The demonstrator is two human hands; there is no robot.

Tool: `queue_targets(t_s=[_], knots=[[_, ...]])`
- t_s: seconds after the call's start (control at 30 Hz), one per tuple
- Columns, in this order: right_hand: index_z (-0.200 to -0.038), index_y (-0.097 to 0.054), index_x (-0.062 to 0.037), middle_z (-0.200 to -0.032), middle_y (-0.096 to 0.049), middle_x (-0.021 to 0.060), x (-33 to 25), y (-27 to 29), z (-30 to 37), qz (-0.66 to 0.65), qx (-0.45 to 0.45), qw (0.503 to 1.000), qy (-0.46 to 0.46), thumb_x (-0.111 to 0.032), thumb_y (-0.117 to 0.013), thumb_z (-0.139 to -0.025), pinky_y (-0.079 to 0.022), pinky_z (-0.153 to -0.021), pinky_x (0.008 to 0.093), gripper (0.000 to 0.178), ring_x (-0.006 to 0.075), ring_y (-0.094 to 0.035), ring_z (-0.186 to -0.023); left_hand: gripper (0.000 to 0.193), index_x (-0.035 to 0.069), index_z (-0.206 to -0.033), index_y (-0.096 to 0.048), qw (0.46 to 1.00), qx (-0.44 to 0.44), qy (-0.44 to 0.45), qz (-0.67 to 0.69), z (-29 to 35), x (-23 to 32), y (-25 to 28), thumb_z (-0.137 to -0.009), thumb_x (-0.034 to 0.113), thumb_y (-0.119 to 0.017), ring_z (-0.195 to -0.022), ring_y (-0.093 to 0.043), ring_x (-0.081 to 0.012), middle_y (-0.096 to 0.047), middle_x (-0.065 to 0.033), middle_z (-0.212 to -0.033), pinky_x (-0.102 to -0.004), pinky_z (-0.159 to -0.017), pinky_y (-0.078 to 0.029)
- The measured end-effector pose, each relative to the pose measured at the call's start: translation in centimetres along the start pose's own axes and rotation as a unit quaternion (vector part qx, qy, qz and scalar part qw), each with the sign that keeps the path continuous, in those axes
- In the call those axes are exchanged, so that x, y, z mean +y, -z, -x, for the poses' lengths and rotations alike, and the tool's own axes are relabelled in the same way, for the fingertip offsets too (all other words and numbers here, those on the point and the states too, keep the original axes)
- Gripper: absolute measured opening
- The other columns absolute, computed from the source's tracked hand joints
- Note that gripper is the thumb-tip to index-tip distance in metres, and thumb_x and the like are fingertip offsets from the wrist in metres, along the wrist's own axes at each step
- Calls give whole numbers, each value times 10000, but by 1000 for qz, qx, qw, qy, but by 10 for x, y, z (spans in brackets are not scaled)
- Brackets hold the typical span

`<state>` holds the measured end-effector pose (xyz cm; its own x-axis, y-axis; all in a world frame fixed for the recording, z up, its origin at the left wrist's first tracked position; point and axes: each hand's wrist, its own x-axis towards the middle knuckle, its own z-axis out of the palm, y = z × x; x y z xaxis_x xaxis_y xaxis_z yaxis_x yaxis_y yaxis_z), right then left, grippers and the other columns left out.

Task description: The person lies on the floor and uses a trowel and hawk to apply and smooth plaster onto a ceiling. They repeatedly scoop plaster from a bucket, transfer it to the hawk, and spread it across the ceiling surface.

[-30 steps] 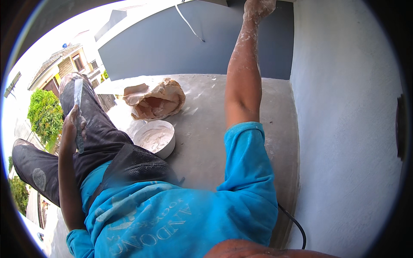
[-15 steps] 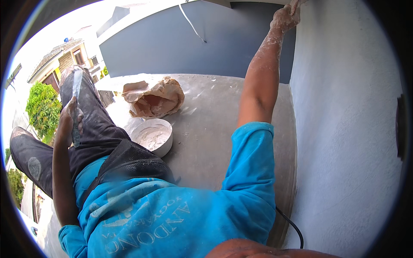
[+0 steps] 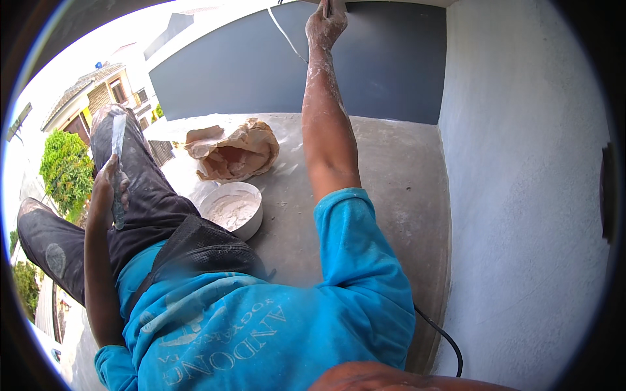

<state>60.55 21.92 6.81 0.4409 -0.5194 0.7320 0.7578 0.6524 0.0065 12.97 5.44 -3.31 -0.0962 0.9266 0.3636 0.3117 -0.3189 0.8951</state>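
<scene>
A flat blue-grey wall (image 3: pixel 391 72) stands at 1 o'clock; a crumpled tan paper sack (image 3: pixel 261 144) gapes at 10, near a round white tub (image 3: pixel 253 223) at 9. Farther toward 9, the left hand (image 3: pixel 109 187) wraps a slim, long-bladed scraper (image 3: pixel 118 140). At 12, the right hand (image 3: pixel 325 27) closes round a thin dark object (image 3: pixel 328 8), mostly hidden.

House (image 3: pixel 99 98) with tiled roof far left, green tree (image 3: pixel 67 166) at left, darker bush (image 3: pixel 26 281) near left, white wire (image 3: pixel 285 32) dangling at far side, grey floor (image 3: pixel 391 208), black cable (image 3: pixel 446 335) curving near right
</scene>
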Motion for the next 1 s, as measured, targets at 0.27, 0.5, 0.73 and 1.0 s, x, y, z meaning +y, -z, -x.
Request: queue_targets(t_s=[0.27,0.5,0.73,1.0], knots=[[-1340,-424,-6,-1238,-514,162,-23,52,34,-246,75,897,-359,-70,-476,-854,-388,-1000,397,493,271,-521,-1147,450,117,-735,-454,1000,22,-9,3,-5,-4,5,-990,480,-381,-390,-409,-94,-409,19,-556,-254,-351,-373],[-1267,-443,1,-1164,-492,117,-50,49,39,-239,87,917,-307,-49,-491,-788,-390,-1016,396,484,245,-499,-1128,390,104,-872,-488,1000,-8,3,-2,-9,-7,14,-990,466,-405,-402,-410,-84,-432,20,-597,-235,-354,-361],[-1280,-446,6,-1218,-543,167,-92,99,52,-565,-47,670,-478,0,-552,-759,-506,-963,476,532,313,-567,-1123,336,38,-1029,-517,945,77,-279,-155,-1,-6,0,-1002,367,-451,-494,-430,-93,-464,-7,-648,-253,-465,-383],[-1170,-527,7,-1107,-602,122,-207,66,103,-579,-178,527,-596,-55,-559,-807,-497,-939,420,370,256,-609,-1034,349,-1,-1064,-547,891,189,-340,-236,6,6,7,-996,329,-459,-549,-513,-166,-540,-87,-749,-324,-524,-447]])
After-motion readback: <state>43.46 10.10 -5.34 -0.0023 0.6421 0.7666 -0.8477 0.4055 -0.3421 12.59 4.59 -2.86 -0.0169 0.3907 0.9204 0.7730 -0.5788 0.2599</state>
